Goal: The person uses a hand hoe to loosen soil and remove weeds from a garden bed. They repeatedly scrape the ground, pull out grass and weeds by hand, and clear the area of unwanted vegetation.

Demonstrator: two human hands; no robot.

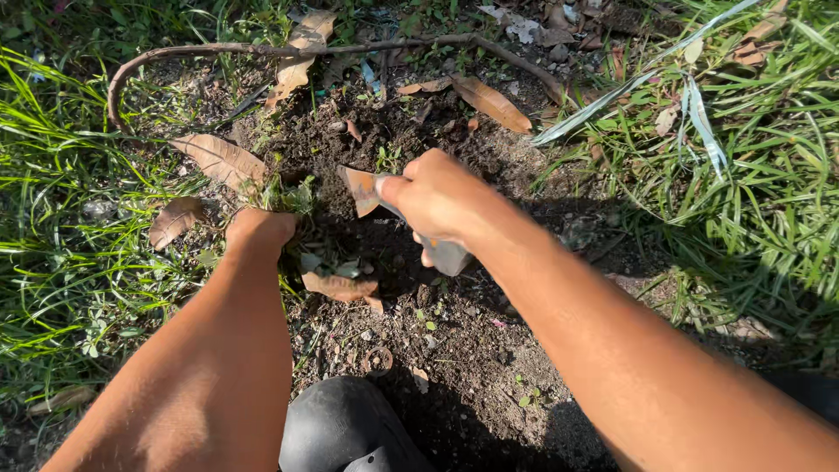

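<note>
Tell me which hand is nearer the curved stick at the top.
Right. The right hand, gripping a trowel, sits just below the curved stick; the left hand is lower, in weeds.

No packages, labels, signs or screens in view. Ground only: soil, grass, dry leaves.

hands: 2 | trowel: 1 | curved stick: 1 | black boot: 1
</note>
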